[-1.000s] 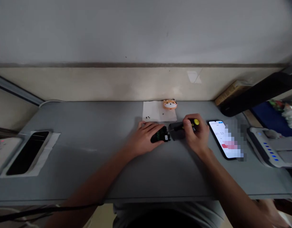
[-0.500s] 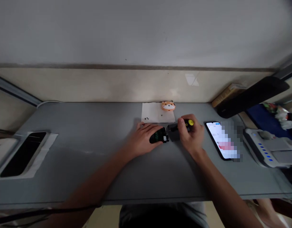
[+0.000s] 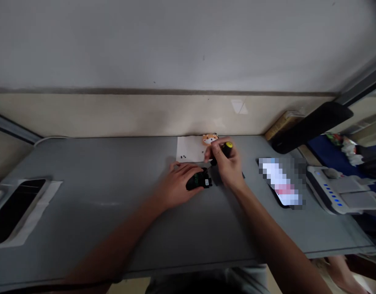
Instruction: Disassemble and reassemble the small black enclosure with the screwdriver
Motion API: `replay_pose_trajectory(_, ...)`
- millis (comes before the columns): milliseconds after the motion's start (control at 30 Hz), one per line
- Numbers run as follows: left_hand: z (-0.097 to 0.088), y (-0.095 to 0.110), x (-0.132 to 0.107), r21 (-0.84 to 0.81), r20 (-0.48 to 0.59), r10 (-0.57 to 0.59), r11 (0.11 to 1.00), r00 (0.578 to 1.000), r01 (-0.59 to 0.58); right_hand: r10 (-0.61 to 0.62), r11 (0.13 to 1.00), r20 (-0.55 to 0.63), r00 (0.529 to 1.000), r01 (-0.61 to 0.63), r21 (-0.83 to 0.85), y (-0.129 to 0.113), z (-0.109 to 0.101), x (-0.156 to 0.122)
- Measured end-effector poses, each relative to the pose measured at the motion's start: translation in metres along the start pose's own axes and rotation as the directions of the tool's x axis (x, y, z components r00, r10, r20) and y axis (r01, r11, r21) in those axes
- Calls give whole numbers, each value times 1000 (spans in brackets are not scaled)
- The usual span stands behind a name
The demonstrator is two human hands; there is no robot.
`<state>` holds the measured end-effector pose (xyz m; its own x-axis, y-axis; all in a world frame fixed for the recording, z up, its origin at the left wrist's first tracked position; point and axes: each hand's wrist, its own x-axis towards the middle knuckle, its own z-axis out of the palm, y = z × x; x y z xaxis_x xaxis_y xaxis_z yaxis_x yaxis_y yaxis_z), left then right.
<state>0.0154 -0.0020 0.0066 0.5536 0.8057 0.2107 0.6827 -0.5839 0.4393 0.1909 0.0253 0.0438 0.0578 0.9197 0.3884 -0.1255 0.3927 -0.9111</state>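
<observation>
A small black device with a green circuit board, shaped like an opened computer mouse, lies on the grey table. My left hand is closed around its left part, thumb on the near side and fingers on the far side. In my right hand is a screwdriver with a black and yellow handle. Its shaft slants down to the far right part of the device; whether the tip sits in a screw is too small to tell. Just beyond, several tiny dark screws rest on white paper.
An orange dog-faced case stands on the paper, partly behind my right hand. To the right are a lit phone, a grey-white device with blue lights, and a long black object. Another phone lies at far left.
My right hand has moved left and up, bringing the screwdriver from beside the device to above its right part, held more upright. My left hand keeps its hold. The whole view has shifted slightly.
</observation>
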Motion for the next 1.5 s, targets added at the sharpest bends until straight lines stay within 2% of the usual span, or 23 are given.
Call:
replay_pose_trajectory(133,-1,0,0,5,5,8,1000,1000,-8,86,993,-61,994,-80,87,3,-4,-4)
replay_pose_trajectory(367,-3,0,-1,39,-1,43,998,999,-43,216,960,18,976,-216,181,-9,-1,-2)
replay_pose_trajectory(567,-1,-3,-1,40,-10,59,997,998,-58,201,946,61,978,-210,245,-7,-11,-4)
replay_pose_trajectory(767,5,-1,0,35,-26,36,999,999,-35,120,977,97,988,-135,164,-6,-14,0)
replay_pose_trajectory(900,5,0,0,50,-31,35,998,999,-33,190,967,122,974,-207,146,-12,-13,0)
replay_pose_trajectory(1067,4,-1,-2,49,-38,68,997,997,-66,176,957,145,974,-204,206,-9,-14,-1)
replay_pose_trajectory(1267,3,-1,-3,40,-34,59,998,998,-57,157,975,89,984,-169,148,-11,-10,2)
replay_pose_trajectory(1400,2,-1,-3,54,-31,55,997,998,-53,198,957,125,972,-219,191,-14,-10,1)
replay_pose_trajectory(1500,2,0,-3,65,-35,59,996,998,-56,207,953,110,972,-226,203,-14,-12,-1)
